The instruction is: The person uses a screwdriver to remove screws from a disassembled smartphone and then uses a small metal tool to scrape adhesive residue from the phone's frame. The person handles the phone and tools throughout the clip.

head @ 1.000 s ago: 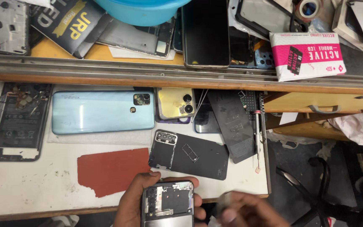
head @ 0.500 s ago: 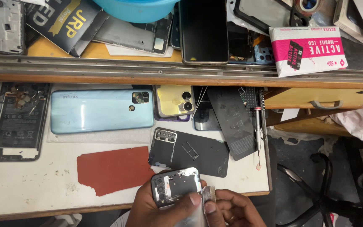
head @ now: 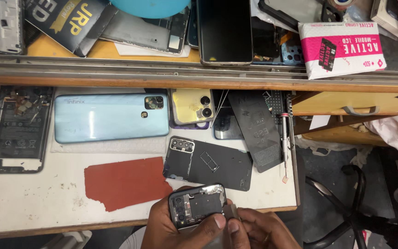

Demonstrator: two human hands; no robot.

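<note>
Both hands' grip sits at the worktop's [head: 33,207] near edge, closed around an opened phone [head: 196,210]. Just beyond the grip lies a back cover [head: 208,163], with a flat mat piece [head: 125,182] to its left. Further back-left sits a big phone [head: 111,117], and a screwdriver [head: 284,143] lies off to the right.

Opened phone [head: 198,206] now tilted, camera end swung left, nearer the red mat [head: 125,182]. Right hand [head: 259,228] closed in beside left hand [head: 180,230], thumbs pressing the phone's lower edge.
</note>
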